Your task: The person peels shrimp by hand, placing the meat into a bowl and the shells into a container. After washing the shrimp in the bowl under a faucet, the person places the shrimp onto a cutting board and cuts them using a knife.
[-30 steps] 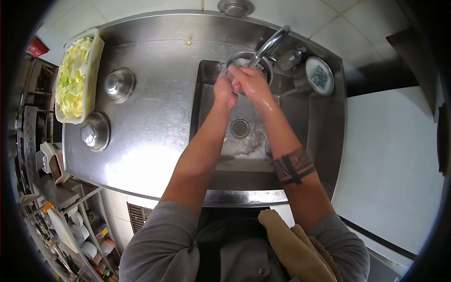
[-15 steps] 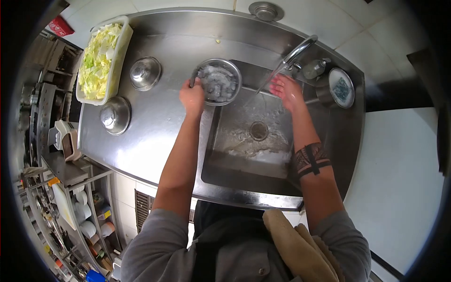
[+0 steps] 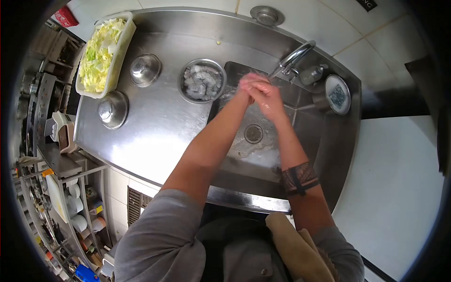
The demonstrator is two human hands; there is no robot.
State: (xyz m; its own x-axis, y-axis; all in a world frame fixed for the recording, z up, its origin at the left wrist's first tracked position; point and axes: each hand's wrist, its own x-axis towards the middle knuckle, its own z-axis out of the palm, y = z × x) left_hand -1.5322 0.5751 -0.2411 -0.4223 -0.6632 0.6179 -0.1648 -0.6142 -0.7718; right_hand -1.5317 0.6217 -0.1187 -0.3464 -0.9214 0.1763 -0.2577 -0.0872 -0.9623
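Observation:
My left hand [image 3: 249,86] and my right hand [image 3: 268,97] are pressed together, wet, below the tap [image 3: 300,52] and above the sink [image 3: 244,176]. Motion smears the left fingers, which the other hand partly covers. Right fingers lie stretched across the left hand, and I see no object between them. Just left of the hands, a round metal bowl [image 3: 181,89] stands on the steel counter by the sink's edge. It holds pale grey, curved pieces that look like raw shrimp [image 3: 203,82]. Water and some foam lie around the drain [image 3: 253,134].
A white tub [image 3: 123,47] of chopped cabbage [image 3: 99,58] stands at the far left. Near it are two domed metal bowls [image 3: 145,70] [image 3: 112,110]. Behind the sink's right side are a clear pump bottle [image 3: 311,75] and a round container [image 3: 338,95] with something bluish inside.
My left hand has let go of the metal bowl and moved right to meet my right hand under the tap. The bowl now sits slightly further left in view.

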